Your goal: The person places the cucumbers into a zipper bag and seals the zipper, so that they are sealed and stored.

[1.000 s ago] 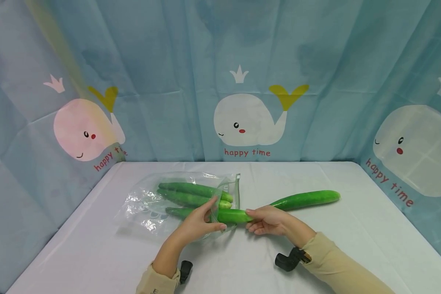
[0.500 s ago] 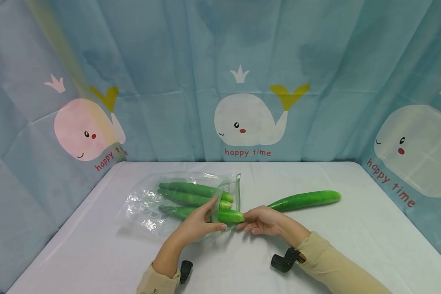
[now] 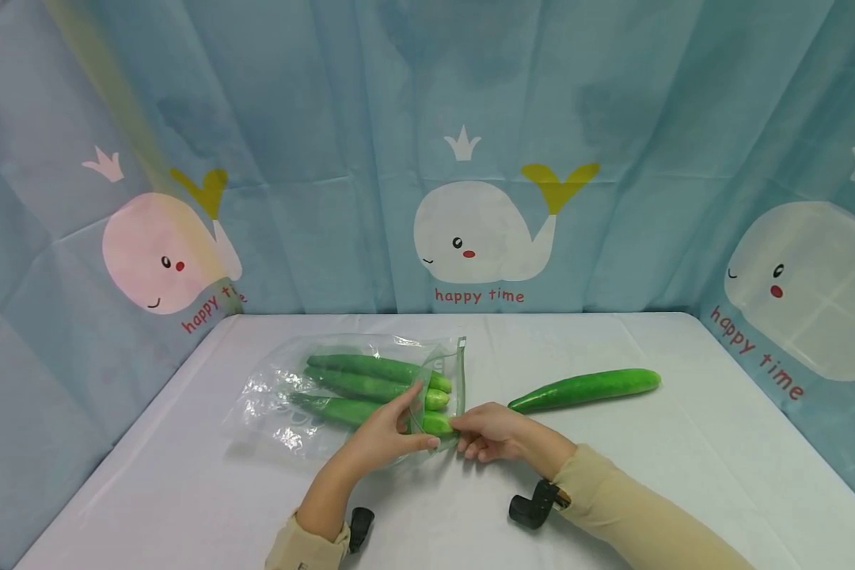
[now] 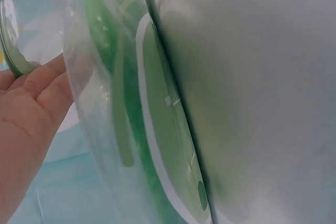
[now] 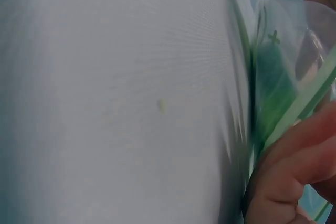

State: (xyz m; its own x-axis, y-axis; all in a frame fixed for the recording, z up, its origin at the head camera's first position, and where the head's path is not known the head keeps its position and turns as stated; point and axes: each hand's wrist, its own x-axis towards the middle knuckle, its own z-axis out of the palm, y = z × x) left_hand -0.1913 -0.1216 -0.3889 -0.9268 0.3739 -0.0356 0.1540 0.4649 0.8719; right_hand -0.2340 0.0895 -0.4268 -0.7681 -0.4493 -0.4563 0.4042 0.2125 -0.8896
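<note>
A clear zip bag [image 3: 256, 404] lies on its side on the table, its mouth facing right. Two cucumbers [image 3: 378, 366] are inside it at the back. A third cucumber [image 3: 438, 424] lies in front of them, mostly inside the bag. My left hand [image 3: 381, 435] is at the bag's mouth with thumb and forefinger spread apart. In the left wrist view, that hand's fingers [image 4: 47, 80] reach straight behind the film. My right hand [image 3: 495, 434] holds the third cucumber's right end in its fingertips, right at the bag's opening. Curled fingers [image 5: 299, 156] show in the right wrist view.
Another cucumber [image 3: 591, 388] lies loose on the white table [image 3: 613, 451], behind and to the right of my right hand. A blue curtain [image 3: 313, 237] printed with whales stands around the table's back and sides.
My right hand has moved left, sliding the third cucumber deeper into the bag. More of the loose cucumber's left end now shows. My left hand has stayed in place.
</note>
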